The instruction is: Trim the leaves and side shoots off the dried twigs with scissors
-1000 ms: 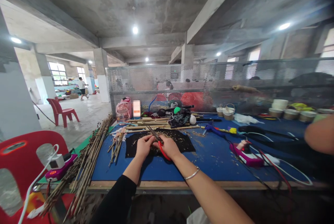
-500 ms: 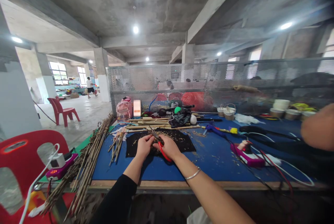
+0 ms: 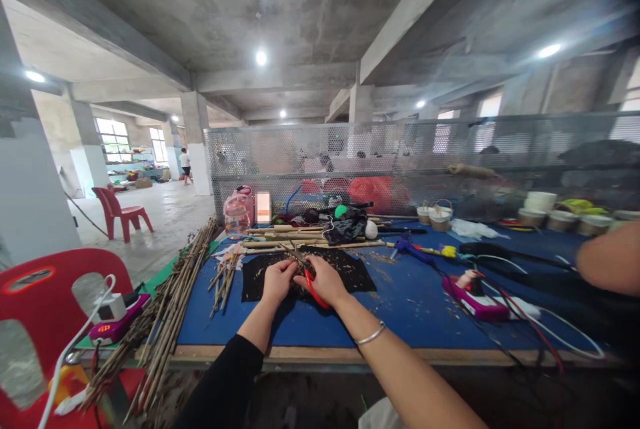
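Note:
My right hand (image 3: 325,281) is closed round red-handled shears (image 3: 311,284), whose dark blades point up and left at a thin twig (image 3: 289,255). My left hand (image 3: 278,279) is closed just to their left, its fingers pinching that twig. Both hands rest over a black cloth (image 3: 350,270) strewn with small cuttings on the blue table (image 3: 400,312). A silver bracelet sits on my right wrist.
A bundle of long sticks (image 3: 173,309) leans off the table's left edge. Cut sticks (image 3: 300,237), a pink bottle (image 3: 239,210), a phone (image 3: 263,207), small baskets (image 3: 439,217) and a pink glue gun (image 3: 473,300) with cords lie around. Red chairs (image 3: 40,309) stand left. Another person's arm (image 3: 607,262) enters at right.
My hands have stayed almost still over the cloth; the shears' blades have shifted slightly. The person far back left has walked further right. The arm at right has moved a little.

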A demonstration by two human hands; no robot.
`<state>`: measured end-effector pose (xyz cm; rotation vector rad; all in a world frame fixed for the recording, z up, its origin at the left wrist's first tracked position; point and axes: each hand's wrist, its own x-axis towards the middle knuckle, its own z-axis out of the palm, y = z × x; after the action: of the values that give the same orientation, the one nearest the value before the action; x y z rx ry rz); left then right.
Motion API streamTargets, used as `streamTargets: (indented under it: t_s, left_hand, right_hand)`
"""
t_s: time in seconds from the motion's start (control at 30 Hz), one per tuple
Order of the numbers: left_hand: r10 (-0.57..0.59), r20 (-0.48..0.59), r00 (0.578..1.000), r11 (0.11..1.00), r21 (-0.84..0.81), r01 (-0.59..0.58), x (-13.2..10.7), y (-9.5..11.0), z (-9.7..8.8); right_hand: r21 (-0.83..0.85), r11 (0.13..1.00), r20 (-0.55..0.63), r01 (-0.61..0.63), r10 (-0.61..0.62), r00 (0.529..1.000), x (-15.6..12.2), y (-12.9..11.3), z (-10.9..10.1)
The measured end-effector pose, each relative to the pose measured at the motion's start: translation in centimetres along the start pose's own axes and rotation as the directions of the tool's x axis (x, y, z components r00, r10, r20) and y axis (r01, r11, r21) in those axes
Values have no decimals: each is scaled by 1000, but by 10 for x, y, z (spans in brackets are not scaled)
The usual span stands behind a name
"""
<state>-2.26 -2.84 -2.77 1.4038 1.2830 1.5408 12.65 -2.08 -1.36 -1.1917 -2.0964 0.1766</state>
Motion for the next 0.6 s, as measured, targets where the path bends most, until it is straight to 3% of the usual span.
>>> streamTargets:
  t_s: [0.37, 0.6]
  left_hand:
    - [-93, 49, 994, 956, -275, 103, -1, 5, 5]
    - [-52, 55, 997, 976, -208, 62, -2, 6, 5]
  right_hand:
    - [39, 997, -63, 63, -61, 996, 2, 3, 6]
    - [-1, 999, -50, 52, -52, 997, 2, 4, 6]
